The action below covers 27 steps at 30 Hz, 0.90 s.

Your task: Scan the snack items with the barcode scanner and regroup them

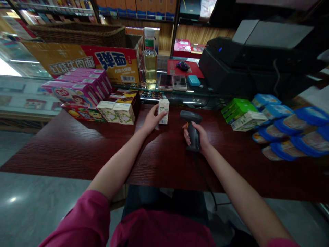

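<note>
My left hand (pixel 153 118) grips a small white drink carton (pixel 163 109) with green print, which stands upright on the dark wooden counter (pixel 164 151). In my right hand (pixel 199 136) is a black handheld barcode scanner (pixel 193 132), my fingers wrapped round its handle. The scanner's head faces the carton, a short gap apart. Its cable (pixel 205 180) drops over the counter's front edge. Similar white cartons (pixel 115 112) stand to the left of my left hand. Another white carton (pixel 248 121) rests to the right of the scanner, against green packs (pixel 236 109).
Pink boxes (pixel 79 87) are stacked at the left before a printed cardboard box (pixel 113 65). A tall bottle (pixel 150 61) of yellowish liquid stands at the back. Several blue-lidded tubs (pixel 290 127) are piled right. A black machine (pixel 257 68) fills the back right.
</note>
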Motion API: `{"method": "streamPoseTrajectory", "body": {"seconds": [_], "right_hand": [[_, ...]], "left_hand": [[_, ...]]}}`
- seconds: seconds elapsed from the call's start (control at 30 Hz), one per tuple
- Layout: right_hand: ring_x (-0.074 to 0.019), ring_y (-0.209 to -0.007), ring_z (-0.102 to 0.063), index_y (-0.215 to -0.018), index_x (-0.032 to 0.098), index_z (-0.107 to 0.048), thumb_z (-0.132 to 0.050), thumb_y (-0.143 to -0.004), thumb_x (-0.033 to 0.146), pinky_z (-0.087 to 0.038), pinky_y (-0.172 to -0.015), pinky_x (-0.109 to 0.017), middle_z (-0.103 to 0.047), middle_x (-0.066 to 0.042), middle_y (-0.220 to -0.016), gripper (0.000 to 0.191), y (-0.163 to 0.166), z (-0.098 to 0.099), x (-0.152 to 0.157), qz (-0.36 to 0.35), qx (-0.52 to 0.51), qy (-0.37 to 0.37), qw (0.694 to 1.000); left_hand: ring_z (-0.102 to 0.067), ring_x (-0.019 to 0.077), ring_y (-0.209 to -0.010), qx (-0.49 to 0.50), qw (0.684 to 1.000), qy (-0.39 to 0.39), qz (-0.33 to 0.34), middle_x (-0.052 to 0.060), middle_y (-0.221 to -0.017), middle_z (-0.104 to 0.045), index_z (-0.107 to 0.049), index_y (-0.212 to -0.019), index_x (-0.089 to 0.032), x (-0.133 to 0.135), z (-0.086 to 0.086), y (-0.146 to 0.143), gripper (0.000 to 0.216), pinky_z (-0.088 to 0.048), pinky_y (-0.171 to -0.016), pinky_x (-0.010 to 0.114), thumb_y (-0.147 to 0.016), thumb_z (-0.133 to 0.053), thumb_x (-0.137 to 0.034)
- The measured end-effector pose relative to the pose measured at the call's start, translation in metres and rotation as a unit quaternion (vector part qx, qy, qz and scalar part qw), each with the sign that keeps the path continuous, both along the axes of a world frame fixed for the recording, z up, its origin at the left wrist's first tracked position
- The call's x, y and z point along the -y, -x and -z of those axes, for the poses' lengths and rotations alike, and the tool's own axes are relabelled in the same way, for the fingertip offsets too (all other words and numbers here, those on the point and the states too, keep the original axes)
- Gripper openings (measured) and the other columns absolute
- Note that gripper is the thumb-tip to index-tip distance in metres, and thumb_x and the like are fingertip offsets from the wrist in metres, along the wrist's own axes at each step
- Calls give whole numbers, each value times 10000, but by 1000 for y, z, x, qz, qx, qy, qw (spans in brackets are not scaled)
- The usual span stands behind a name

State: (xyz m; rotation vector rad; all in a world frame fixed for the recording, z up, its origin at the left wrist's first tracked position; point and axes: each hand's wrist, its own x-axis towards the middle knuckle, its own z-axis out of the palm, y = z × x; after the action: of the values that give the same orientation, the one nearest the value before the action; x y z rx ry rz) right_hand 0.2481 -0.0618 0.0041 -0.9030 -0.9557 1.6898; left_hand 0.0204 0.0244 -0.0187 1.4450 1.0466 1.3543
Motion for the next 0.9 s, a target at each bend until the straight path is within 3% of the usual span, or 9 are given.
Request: {"method": "streamPoseTrajectory", "body": {"seconds": [0.13,0.3,0.4,0.53,0.63,0.73,0.9], "right_hand": [[-110,-424,-445,-883,189,-646,-698,-800,570,-375,-310,-208,-510,29,-609,394,-9,2,-5,12,-24,7,1000],[-113,-448,-446,-883,189,-651,-674,-839,538,-383,-332,-208,-504,17,-627,353,-12,2,-6,14,-39,5,999],[-114,-450,-446,-879,188,-662,-675,-835,537,-388,-335,-209,-508,16,-630,352,-12,2,-5,13,-39,4,999],[-120,-446,-456,-881,193,-666,-697,-812,540,-393,-331,-215,-521,15,-625,356,-12,4,-7,6,-33,8,999],[-119,-448,-463,-885,192,-668,-709,-801,538,-401,-335,-211,-530,14,-623,358,-13,6,-9,1,-30,13,999],[-111,-453,-459,-886,184,-671,-710,-800,534,-400,-338,-202,-528,14,-627,363,-15,6,-8,7,-34,13,999],[-107,-456,-457,-880,168,-678,-720,-783,522,-384,-338,-196,-515,11,-631,369,-15,3,-6,11,-39,9,999]], "left_hand": [[-527,312,-1424,-47,990,-15,134,79,-1420,-667,-682,-1303,-243,6,-3,28,534,-339,-1235,511,-795,-790,-368],[-496,320,-1449,-85,986,-29,143,104,-1465,-626,-671,-1330,-234,9,-6,39,520,-316,-1248,514,-838,-740,-390],[-462,324,-1458,-94,988,-66,102,140,-1539,-528,-544,-1464,-233,17,-8,34,728,-345,-1226,490,-803,-795,-406],[-532,322,-1302,-118,985,-113,-48,187,-1479,-489,-404,-1511,-206,26,-6,10,1066,-447,-1123,464,-612,-957,-351],[-552,285,-1236,-139,970,-155,-125,156,-1392,-534,-462,-1393,-192,25,-4,-6,806,-444,-1116,449,-705,-880,-229],[-557,261,-1270,-156,966,-197,-61,124,-1338,-589,-518,-1320,-203,27,-7,-3,514,-431,-1136,438,-841,-684,-116],[-564,270,-1343,-146,961,-197,130,123,-1430,-589,-553,-1369,-238,60,-22,43,455,-459,-1144,447,-924,-646,-217]]}}
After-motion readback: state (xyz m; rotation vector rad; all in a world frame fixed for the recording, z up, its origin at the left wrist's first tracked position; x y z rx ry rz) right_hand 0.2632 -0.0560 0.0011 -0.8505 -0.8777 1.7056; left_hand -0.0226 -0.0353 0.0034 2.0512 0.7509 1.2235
